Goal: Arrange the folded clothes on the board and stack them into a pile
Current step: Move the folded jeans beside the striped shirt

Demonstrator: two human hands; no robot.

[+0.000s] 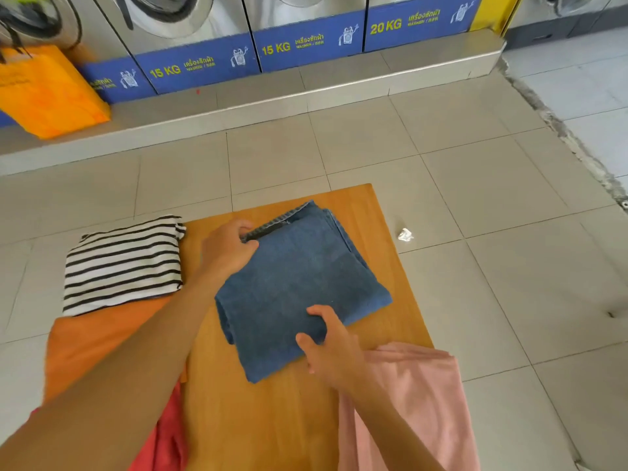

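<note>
Right hand (pixel 334 348): grasps folded jeans (pixel 299 287) at their near edge
Left hand (pixel 226 249): grips waistband; far-left corner
Board (pixel 272 419): jeans lie mid-board; striped shirt (pixel 124 265) beside left edge

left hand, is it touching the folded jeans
Touching. The head view shows the left hand gripping the waistband corner of the folded jeans.

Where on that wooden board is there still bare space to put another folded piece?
Bare wood shows on the board nearest the person, between the jeans and the pink cloth, and in a strip along the far right edge. The middle is crowded: both hands, left and right, hold the jeans there.
</note>
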